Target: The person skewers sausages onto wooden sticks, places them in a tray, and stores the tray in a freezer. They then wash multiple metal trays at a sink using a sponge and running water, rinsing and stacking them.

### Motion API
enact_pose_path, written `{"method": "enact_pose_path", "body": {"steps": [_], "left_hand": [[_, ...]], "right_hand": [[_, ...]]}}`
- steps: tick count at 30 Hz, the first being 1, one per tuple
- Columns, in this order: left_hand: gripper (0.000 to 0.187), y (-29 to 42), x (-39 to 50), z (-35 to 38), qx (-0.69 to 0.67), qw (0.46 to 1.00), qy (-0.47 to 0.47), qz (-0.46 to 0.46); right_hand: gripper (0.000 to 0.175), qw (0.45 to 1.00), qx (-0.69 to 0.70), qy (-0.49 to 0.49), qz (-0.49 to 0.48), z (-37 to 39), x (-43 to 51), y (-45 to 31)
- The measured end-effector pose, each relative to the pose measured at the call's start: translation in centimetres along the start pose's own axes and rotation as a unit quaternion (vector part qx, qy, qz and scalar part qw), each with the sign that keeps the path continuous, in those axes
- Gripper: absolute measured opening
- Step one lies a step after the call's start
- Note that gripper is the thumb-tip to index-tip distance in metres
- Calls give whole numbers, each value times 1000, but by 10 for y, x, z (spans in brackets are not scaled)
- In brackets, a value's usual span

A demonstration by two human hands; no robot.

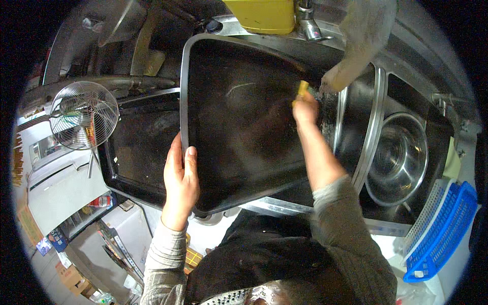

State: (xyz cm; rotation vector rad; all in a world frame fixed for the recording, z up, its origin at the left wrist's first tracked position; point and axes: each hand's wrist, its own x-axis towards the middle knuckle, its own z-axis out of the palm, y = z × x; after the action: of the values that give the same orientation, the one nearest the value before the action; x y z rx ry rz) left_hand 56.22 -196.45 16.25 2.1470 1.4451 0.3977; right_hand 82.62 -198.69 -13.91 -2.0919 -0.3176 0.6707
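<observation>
A large, dark rectangular baking tray point(251, 126) with a pale metal rim is held tilted above a metal sink. My left hand point(181, 179) grips its left rim, thumb on the inner side and fingers behind. Toward the tray's right side, my right hand point(306, 108) holds a yellow scrubbing sponge point(303, 87) with a greenish part. The right hand is slightly blurred, and contact between sponge and tray cannot be made out for certain. Behind the tray on the left, a second dark tray point(141, 148) is partly covered.
At the back are a yellow plastic container point(263, 15) and a metal faucet point(310, 28). A pale blurred object point(358, 45) hangs near the right hand. Rightward lie a round metal bowl point(398, 160) and a blue plastic basket point(442, 236). A round wire grid point(84, 114) stands left.
</observation>
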Motion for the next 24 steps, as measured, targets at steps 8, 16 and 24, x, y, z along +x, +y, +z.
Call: {"method": "enact_pose_path", "body": {"steps": [8, 16, 24], "left_hand": [[40, -3, 0, 3, -101, 995, 3, -23], [41, -8, -3, 4, -142, 990, -1, -22], [42, -7, 2, 4, -196, 980, -7, -14]], "right_hand": [[50, 945, 43, -199, -258, 14, -207, -132], [35, 992, 64, -38, 103, -39, -42, 95], [47, 945, 210, -194, -160, 33, -179, -83]]}}
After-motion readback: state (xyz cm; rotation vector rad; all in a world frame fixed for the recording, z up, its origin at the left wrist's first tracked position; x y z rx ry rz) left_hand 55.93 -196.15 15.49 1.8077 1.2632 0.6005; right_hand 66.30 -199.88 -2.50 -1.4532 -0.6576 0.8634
